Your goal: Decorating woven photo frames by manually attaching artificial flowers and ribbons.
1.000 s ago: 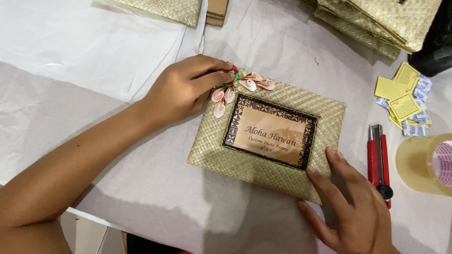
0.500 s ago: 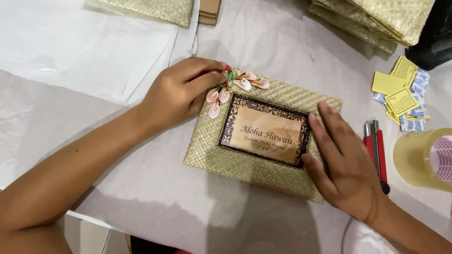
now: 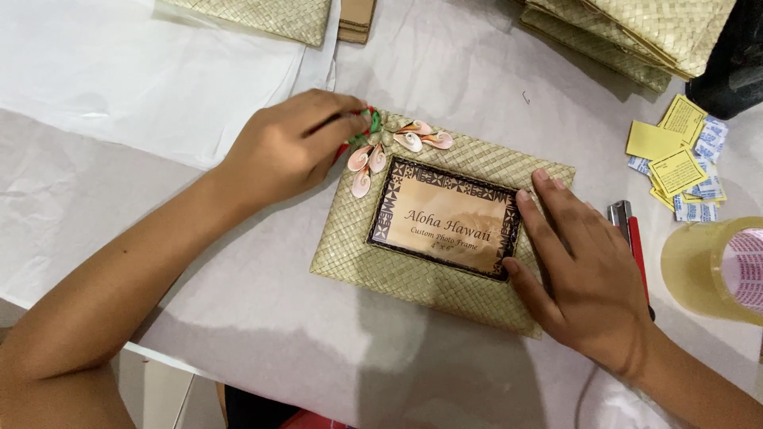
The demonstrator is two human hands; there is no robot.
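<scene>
A woven straw photo frame (image 3: pixel 445 282) lies flat on the white-covered table (image 3: pixel 262 318), with a brown printed card (image 3: pixel 447 218) in its window. A shell flower decoration (image 3: pixel 391 144) with red and green bits sits on the frame's upper left corner. My left hand (image 3: pixel 296 144) pinches that decoration with thumb and fingertips. Over the frame's right side my right hand (image 3: pixel 582 274) lies flat, palm down, fingers spread and pressing on the weave.
A red-handled cutter (image 3: pixel 630 230) lies just right of my right hand. A roll of clear tape (image 3: pixel 715 266) sits at the right edge, with yellow slips and small packets (image 3: pixel 675 155) behind it. More woven frames (image 3: pixel 636 32) are stacked at the back.
My right hand moved from the frame's lower right corner up onto its right side and flattened there. The frame shifted slightly. My left hand stayed at the shell decoration.
</scene>
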